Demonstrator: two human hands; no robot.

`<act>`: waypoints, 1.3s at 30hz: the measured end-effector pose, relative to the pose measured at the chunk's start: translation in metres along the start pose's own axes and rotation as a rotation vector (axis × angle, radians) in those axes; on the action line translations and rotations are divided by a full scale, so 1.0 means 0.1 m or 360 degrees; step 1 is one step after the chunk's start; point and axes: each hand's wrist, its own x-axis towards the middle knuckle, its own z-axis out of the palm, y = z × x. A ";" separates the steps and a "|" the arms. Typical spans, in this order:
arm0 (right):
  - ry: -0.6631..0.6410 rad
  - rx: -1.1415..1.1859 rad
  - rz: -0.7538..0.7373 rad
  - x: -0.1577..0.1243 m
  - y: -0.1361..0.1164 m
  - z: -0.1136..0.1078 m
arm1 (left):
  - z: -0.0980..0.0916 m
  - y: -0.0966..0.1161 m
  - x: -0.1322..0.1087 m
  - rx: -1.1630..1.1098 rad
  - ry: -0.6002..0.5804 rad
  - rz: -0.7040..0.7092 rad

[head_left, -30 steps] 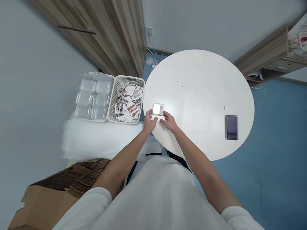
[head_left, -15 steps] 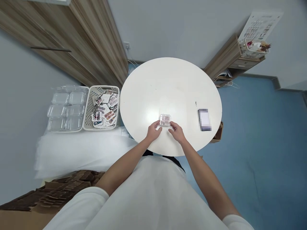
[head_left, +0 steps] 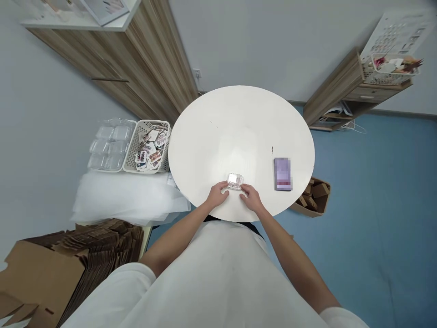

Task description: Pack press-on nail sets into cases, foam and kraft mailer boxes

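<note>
One small clear case (head_left: pixel 235 181) sat near the front edge of the round white table (head_left: pixel 239 123), rectangular, see-through and glossy, with pinkish bits showing through its lid. It was held between both hands: the left hand (head_left: pixel 217 195) had thumb and fingers curled onto its left end, and the right hand (head_left: pixel 251 199) pinched its right end with bent fingers. Whether the case rested on the table or was lifted just off it could not be told, and its contents were too small to make out. A flat rectangle (head_left: pixel 283 174) to the right on the table was blurred. Left of the table, a white perforated basket (head_left: pixel 164 136) held a heap of printed cards (head_left: pixel 150 150), just beside a stack of clear trays (head_left: pixel 109 146).
</note>
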 end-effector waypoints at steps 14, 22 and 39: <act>0.0015 -0.0197 -0.0030 -0.07 0.05 0.09 | 0.00 -0.07 -0.09 0.0161 -0.0097 0.0039; 0.0185 -0.0328 -0.0038 -0.18 -0.01 0.14 | -0.12 -0.09 -0.09 0.0243 -0.0098 0.0224; -0.0065 -0.1065 -0.0213 -0.28 -0.10 0.29 | -0.34 -0.21 -0.28 0.0686 -0.0411 0.0531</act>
